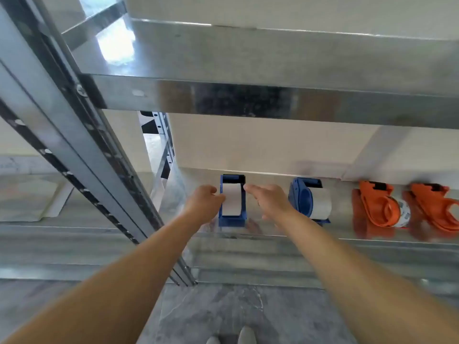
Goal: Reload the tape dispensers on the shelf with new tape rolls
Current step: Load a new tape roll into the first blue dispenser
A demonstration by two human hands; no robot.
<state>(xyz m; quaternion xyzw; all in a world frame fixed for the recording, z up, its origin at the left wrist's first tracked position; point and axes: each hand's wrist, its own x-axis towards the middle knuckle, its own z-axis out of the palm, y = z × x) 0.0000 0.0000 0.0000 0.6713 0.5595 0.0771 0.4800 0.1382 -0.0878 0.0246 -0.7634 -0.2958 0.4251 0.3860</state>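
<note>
"Where was the blue dispenser (232, 220)?"

"On the shiny steel shelf (273, 230), near its front edge. The left hand (203, 201) gripped its left wall, fingers curled. The right hand (270, 202) hovered beside it, fingers released. Bare shelf separated it from the rounded dispenser (301, 201)."

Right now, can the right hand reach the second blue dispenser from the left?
Probably yes: the right hand hangs open beside the second blue dispenser, only bare shelf between them.

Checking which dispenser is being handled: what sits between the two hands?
The head view shows the leftmost blue dispenser, holding a white tape roll, between the left hand and the right hand; nothing else lies there.
</note>
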